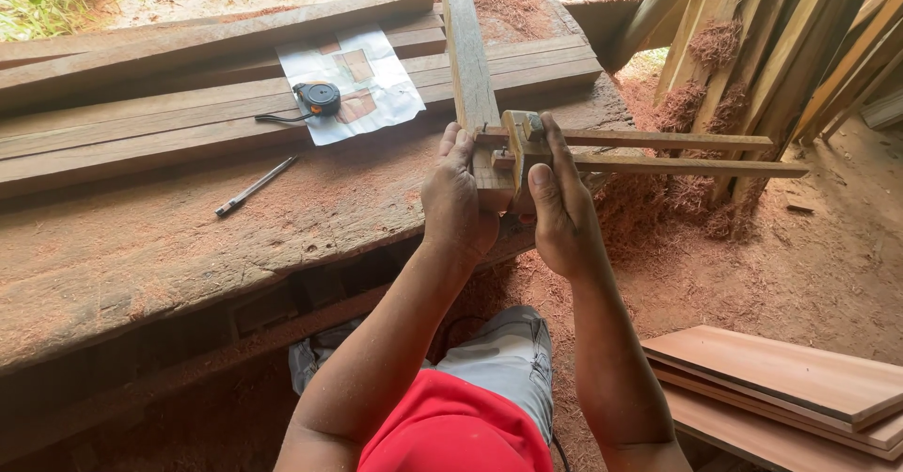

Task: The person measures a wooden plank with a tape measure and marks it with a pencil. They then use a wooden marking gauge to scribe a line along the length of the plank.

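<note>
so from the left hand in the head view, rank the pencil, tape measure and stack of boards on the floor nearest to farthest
From the left hand:
1. Pencil, to its left on the workbench, lying in sawdust.
2. Tape measure, up and left, on the paper sheet.
3. Stack of boards, lower right on the floor, beyond the right hand.

Setting: open-sided woodworking shop. Evidence: rough plank tabletop [141, 246] dusted with reddish sawdust; tape measure [318, 98] on a paper drawing [376, 82] toward its far edge; timber lengths [781, 39] leaning at right; planed boards [790, 383] stacked on the shavings-strewn dirt floor [828, 256].
</note>
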